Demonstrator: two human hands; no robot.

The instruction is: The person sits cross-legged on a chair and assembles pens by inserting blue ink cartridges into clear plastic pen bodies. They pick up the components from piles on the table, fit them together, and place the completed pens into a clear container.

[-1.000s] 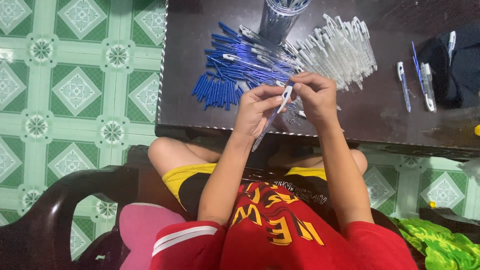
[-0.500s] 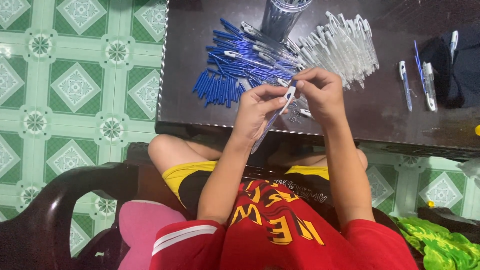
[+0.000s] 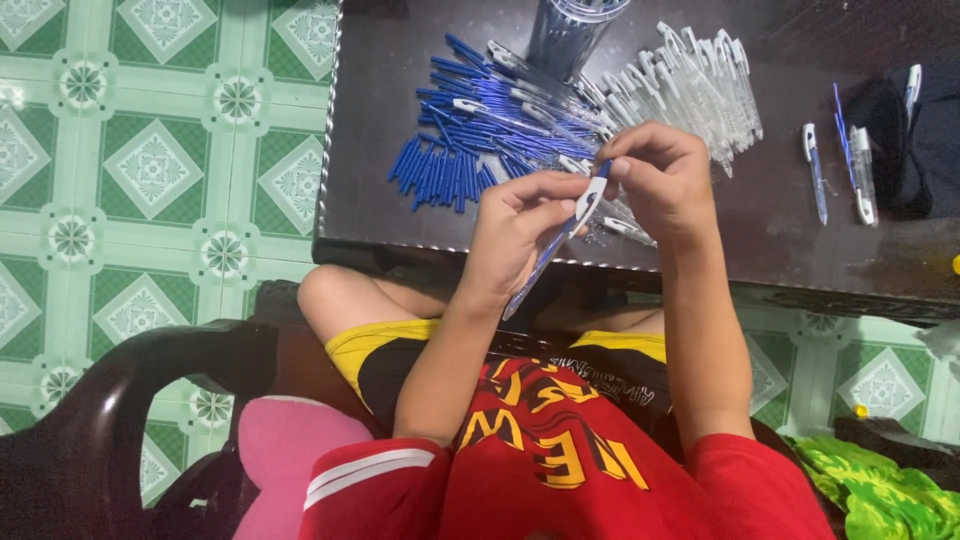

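My left hand (image 3: 515, 225) grips a clear pen barrel (image 3: 545, 262) that slants down toward my lap. My right hand (image 3: 662, 175) pinches the pen's top end, where a small blue part (image 3: 604, 168) shows between the fingertips. Both hands hover over the near edge of a dark table (image 3: 380, 215). Behind them lie a heap of blue pen parts (image 3: 450, 165) and a heap of clear pen barrels (image 3: 700, 85).
A clear cup (image 3: 570, 30) with pens stands at the table's back. Two finished pens (image 3: 815, 170) lie at the right beside a dark bag (image 3: 915, 140). Green patterned floor tiles (image 3: 150, 170) stretch left. A dark chair arm (image 3: 120, 400) and pink cushion (image 3: 280, 450) sit at lower left.
My hands have stayed over the table edge. The right hand's fingers have shifted on the pen's top end, and the blue part now shows at its tip.
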